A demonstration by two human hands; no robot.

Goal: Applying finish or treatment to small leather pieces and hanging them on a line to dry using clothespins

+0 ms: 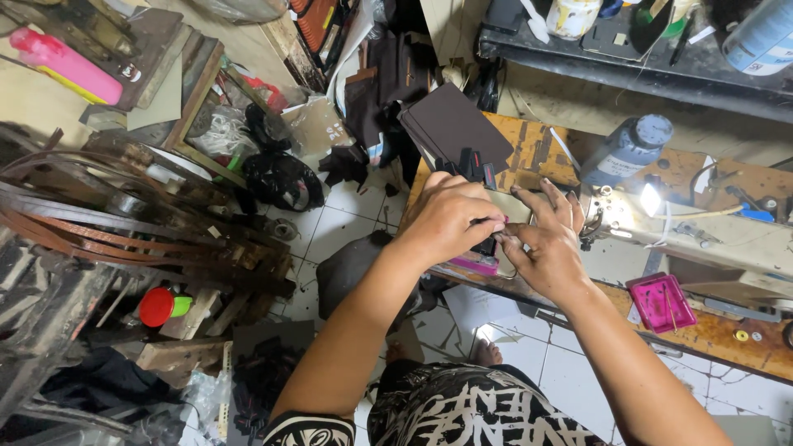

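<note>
My left hand (450,216) is closed around a small black piece (483,245) at the front edge of the wooden worktable (537,149). My right hand (549,244) meets it from the right, thumb and forefinger pinching the same piece, the other fingers spread. A pink strip (473,263) shows just below the hands. Behind them lies a stack of dark brown leather panels (454,128) with a black clip (477,165) on its near edge.
A sewing machine (702,235) with a lit lamp (650,199) stands to the right, a grey bottle (625,150) behind it. A pink tray (661,301) rests on the table's edge. Belts, wood scraps and bags crowd the left; a red-capped bottle (161,306) lies there.
</note>
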